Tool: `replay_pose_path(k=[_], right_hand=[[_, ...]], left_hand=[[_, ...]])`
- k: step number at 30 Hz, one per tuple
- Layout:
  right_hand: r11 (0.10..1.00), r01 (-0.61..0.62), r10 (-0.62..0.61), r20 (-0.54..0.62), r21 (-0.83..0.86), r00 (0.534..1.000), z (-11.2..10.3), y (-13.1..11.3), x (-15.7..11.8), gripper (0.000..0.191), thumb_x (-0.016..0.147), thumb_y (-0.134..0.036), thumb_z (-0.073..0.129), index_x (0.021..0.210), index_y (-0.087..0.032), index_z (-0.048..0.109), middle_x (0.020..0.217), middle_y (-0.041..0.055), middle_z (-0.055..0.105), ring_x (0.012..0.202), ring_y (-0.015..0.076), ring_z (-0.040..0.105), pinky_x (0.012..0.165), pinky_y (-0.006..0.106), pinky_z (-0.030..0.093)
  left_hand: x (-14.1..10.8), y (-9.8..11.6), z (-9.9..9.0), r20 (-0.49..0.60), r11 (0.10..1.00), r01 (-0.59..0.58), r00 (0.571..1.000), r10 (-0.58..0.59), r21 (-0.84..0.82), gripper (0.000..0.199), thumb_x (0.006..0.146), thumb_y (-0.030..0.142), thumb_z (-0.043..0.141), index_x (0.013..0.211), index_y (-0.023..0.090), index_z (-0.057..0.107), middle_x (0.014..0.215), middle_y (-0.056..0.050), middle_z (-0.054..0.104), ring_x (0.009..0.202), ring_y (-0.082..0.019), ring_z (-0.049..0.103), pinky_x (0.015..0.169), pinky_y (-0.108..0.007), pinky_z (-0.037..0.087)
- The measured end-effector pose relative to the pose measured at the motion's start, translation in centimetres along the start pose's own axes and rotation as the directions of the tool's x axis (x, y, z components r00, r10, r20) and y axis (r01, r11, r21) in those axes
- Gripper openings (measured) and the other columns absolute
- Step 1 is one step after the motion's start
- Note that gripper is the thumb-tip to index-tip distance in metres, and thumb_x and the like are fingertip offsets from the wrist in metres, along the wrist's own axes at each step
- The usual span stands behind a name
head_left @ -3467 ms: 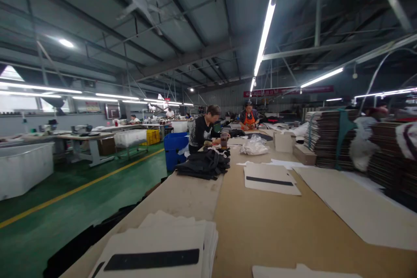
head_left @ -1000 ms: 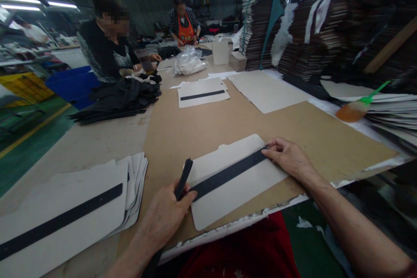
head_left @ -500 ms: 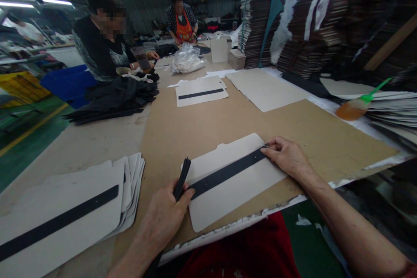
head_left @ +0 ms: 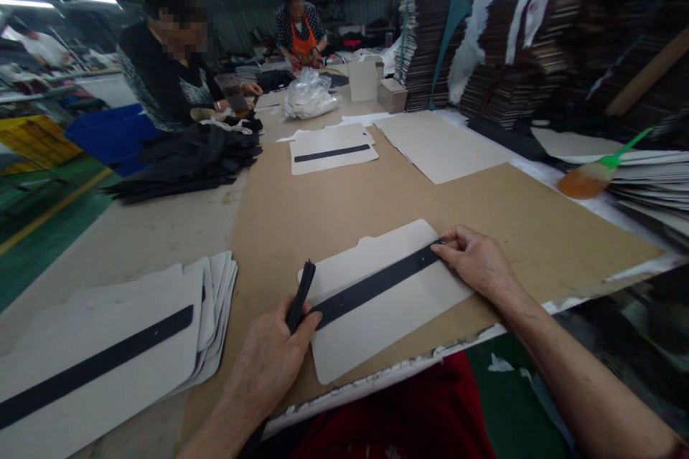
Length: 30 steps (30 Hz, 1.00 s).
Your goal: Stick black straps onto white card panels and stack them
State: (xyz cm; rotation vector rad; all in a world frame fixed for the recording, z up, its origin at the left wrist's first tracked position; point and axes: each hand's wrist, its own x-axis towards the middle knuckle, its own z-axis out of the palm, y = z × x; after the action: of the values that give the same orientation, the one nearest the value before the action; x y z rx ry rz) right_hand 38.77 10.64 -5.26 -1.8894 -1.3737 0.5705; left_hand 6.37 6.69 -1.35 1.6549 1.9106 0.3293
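Observation:
A pale cardboard panel (head_left: pixel 377 301) with a small notch along its far edge lies near the table's front edge. Across it runs a black strip (head_left: pixel 371 283), its two ends between my hands. My left hand (head_left: pixel 277 344) is closed around a bundle of black strips (head_left: pixel 301 294), and its thumb presses the strip's left end. With thumb and forefinger, my right hand (head_left: pixel 474 254) pinches the strip's right end at the panel's far right corner. The underside of the strip is hidden.
At left lies a stack of pale panels (head_left: pixel 134 330), the top one bearing a black strip. Farther back are another striped panel (head_left: pixel 334 150), a large pale sheet (head_left: pixel 441 147), black fabric pieces (head_left: pixel 188 158) and a plastic bag (head_left: pixel 309 97). A green-handled brush (head_left: pixel 603 168) lies right. Two people work beyond.
Both hands keep their hold on the strip, and the panel stays in place. The view has shifted very slightly; a person at the back has moved their arms a little.

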Motion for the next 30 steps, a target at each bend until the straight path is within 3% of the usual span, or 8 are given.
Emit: replay_pose_path(k=[8, 14, 18, 24, 30], right_hand=[[0.996, 0.002, -0.002, -0.005, -0.088, 1.0, 0.1, -0.2, -0.1, 0.021, 0.073, -0.042, 0.066, 0.082, -0.023, 0.064, 0.063, -0.002, 0.062, 0.056, 0.0154, 0.055, 0.055, 0.03, 0.038], [0.97, 0.149, -0.164, -0.066, -0.192, 0.984, 0.0, 0.3, 0.0, 0.02, 0.07, -0.04, 0.066, 0.08, -0.022, 0.065, 0.083, 0.0052, 0.063, 0.07, 0.0191, 0.056, 0.066, 0.033, 0.043], [0.956, 0.181, -0.191, -0.023, -0.231, 0.981, -0.1, 1.0, 0.3, 0.022, 0.072, -0.045, 0.062, 0.076, -0.023, 0.065, 0.085, 0.0069, 0.062, 0.071, 0.0213, 0.055, 0.068, 0.036, 0.042], [0.963, 0.121, -0.122, 0.01, -0.241, 0.993, -0.2, 1.3, 0.4, 0.03, 0.067, -0.052, 0.057, 0.075, -0.025, 0.067, 0.09, 0.0069, 0.068, 0.079, 0.0255, 0.06, 0.074, 0.04, 0.044], [0.949, 0.002, 0.003, 0.013, -0.314, 1.0, -0.6, 1.2, 0.9, 0.027, 0.06, -0.053, 0.063, 0.072, -0.03, 0.068, 0.092, 0.0093, 0.072, 0.078, 0.0292, 0.061, 0.07, 0.042, 0.042]], left_hand=[[-0.1, 0.3, 0.0, 0.012, 1.0, -0.001, 1.0, 0.001, 0.015, 0.022, 0.087, 0.036, 0.055, 0.097, 0.019, 0.066, 0.086, -0.006, 0.072, 0.087, -0.027, 0.067, 0.072, -0.03, 0.04], [-0.3, 0.2, 0.4, -0.018, 0.999, -0.041, 0.999, 0.04, -0.031, 0.021, 0.087, 0.032, 0.057, 0.098, 0.017, 0.067, 0.089, -0.007, 0.072, 0.085, -0.025, 0.066, 0.073, -0.031, 0.041], [-0.7, 0.0, 0.6, -0.04, 0.995, -0.072, 0.997, 0.069, -0.074, 0.017, 0.086, 0.029, 0.059, 0.095, 0.017, 0.068, 0.088, -0.007, 0.073, 0.084, -0.024, 0.067, 0.073, -0.032, 0.043], [-2.0, 0.4, 0.2, 0.006, 0.982, -0.113, 0.993, 0.115, -0.152, 0.012, 0.085, 0.028, 0.06, 0.088, 0.019, 0.067, 0.088, -0.005, 0.073, 0.084, -0.024, 0.067, 0.073, -0.033, 0.046], [-2.5, 0.6, -0.2, 0.019, 0.981, -0.161, 0.986, 0.164, -0.107, 0.01, 0.084, 0.027, 0.061, 0.088, 0.02, 0.066, 0.092, -0.006, 0.071, 0.087, -0.025, 0.066, 0.076, -0.035, 0.046]])
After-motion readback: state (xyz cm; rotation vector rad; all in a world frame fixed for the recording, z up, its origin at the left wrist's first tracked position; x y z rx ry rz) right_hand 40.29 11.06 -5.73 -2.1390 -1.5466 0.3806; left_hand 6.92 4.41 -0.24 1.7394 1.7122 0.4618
